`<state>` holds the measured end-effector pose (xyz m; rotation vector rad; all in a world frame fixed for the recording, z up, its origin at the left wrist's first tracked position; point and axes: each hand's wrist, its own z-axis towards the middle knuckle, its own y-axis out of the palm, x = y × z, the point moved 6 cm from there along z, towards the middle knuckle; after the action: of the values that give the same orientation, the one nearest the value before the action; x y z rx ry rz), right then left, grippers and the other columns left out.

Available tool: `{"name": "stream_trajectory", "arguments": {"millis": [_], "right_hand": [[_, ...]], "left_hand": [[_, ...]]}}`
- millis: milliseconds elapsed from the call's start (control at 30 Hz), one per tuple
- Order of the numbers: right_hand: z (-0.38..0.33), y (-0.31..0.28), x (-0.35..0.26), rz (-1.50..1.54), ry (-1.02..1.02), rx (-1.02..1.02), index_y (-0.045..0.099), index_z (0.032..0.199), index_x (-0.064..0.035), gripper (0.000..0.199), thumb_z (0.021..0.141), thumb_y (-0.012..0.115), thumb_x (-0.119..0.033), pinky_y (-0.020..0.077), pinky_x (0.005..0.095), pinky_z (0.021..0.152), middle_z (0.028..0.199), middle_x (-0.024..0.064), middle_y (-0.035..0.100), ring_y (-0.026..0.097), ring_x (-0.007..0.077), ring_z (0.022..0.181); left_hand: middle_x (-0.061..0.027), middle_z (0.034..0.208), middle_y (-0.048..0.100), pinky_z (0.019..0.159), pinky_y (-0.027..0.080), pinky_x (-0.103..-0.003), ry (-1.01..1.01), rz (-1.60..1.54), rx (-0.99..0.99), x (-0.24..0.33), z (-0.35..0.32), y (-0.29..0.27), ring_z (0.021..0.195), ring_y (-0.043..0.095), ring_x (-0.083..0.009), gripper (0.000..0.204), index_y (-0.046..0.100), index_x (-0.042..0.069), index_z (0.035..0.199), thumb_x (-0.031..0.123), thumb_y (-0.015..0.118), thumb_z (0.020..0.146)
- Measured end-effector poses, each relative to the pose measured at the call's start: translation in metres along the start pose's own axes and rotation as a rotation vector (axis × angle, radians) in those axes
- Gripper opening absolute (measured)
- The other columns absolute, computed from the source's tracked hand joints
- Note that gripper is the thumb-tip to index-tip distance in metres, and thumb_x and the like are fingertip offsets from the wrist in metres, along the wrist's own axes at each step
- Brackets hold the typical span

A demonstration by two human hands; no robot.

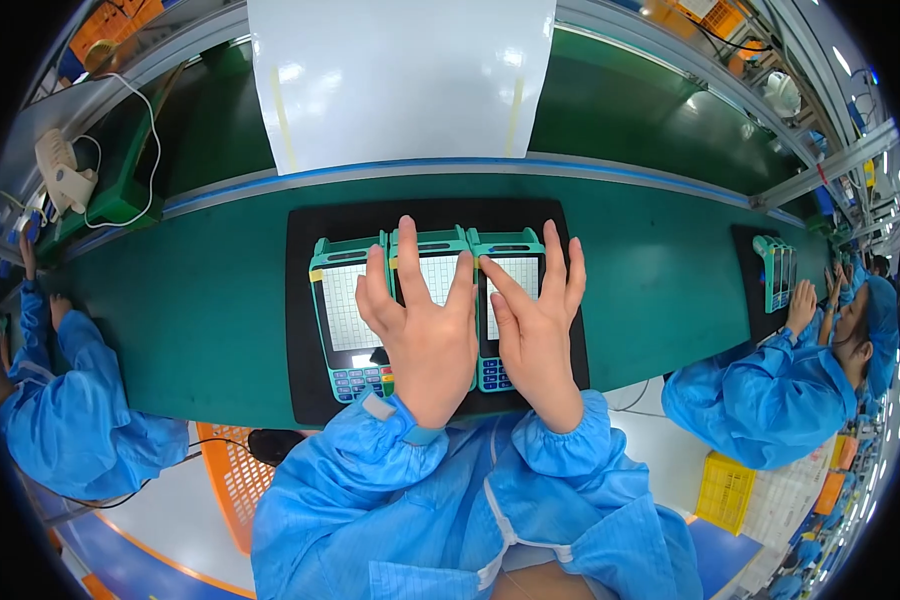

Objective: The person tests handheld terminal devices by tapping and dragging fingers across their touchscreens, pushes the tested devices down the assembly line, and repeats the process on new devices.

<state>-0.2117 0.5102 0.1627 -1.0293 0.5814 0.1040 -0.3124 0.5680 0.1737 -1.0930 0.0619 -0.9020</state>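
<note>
Three teal handheld payment terminals stand side by side on a black mat. The left terminal shows a white gridded screen and a keypad below it. My left hand, fingers spread, lies over the middle terminal and hides its keypad. Over the right terminal is my right hand, also spread, its index fingertip at the screen's upper left corner by a small yellow tab. Both hands hold nothing. A blue wrist strap circles my left wrist.
The mat rests on a green bench. Co-workers in blue smocks sit at left and right; more terminals lie before the right one. A white sheet hangs behind. An orange basket sits below the bench, left of me.
</note>
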Motion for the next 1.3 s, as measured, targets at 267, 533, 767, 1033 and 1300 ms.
{"name": "stream_trajectory", "arguments": {"millis": [267,533,767,1033,1300], "right_hand": [[-0.008,-0.022,0.034,-0.085,0.13,0.065,0.068,0.117,-0.0214,0.032,0.092,0.052,-0.009,0.0096,0.0624,0.11,0.152,0.0201,0.023,0.012,0.0455,0.141],[-0.024,-0.025,0.036,-0.063,0.117,0.026,0.068,0.117,-0.0198,0.034,0.09,0.054,-0.006,0.0074,0.0594,0.111,0.152,0.0197,0.023,0.012,0.047,0.14],[-0.072,-0.027,0.034,-0.047,0.143,-0.121,0.067,0.119,-0.0218,0.037,0.087,0.06,-0.003,0.0049,0.0611,0.11,0.153,0.0191,0.023,0.009,0.0458,0.141],[-0.071,-0.031,0.034,-0.068,0.141,-0.09,0.069,0.115,-0.0216,0.038,0.085,0.061,0.0,0.014,0.0541,0.112,0.153,0.0202,0.021,0.009,0.0468,0.14],[-0.062,-0.008,0.003,-0.004,0.046,-0.113,0.067,0.118,-0.0243,0.043,0.081,0.064,-0.002,0.0074,0.0667,0.107,0.152,0.0239,0.02,0.009,0.0498,0.139]], "left_hand": [[-0.0195,0.149,0.029,0.102,0.025,-0.06,-0.062,0.173,0.065,-0.025,-0.002,-0.021,0.13,0.024,-0.0463,0.027,0.07,0.015,0.106,0.01,0.068,0.08],[-0.0207,0.148,0.031,0.107,0.022,-0.053,-0.086,0.206,-0.014,-0.029,-0.014,-0.025,0.132,0.021,-0.0479,0.027,0.07,0.016,0.109,0.007,0.066,0.084],[-0.0206,0.148,0.032,0.108,0.026,-0.05,-0.071,0.204,-0.133,-0.031,-0.062,-0.037,0.132,0.021,-0.0477,0.034,0.069,0.018,0.114,0.005,0.067,0.083],[-0.0203,0.148,0.032,0.107,0.029,-0.048,-0.06,0.181,-0.141,-0.03,-0.067,-0.038,0.132,0.022,-0.0478,0.036,0.07,0.019,0.112,0.004,0.07,0.079],[-0.0208,0.145,0.036,0.105,0.029,-0.049,0.059,0.135,-0.132,-0.004,-0.062,-0.019,0.13,0.022,-0.0445,0.037,0.071,0.019,0.107,0.004,0.073,0.073]]}}
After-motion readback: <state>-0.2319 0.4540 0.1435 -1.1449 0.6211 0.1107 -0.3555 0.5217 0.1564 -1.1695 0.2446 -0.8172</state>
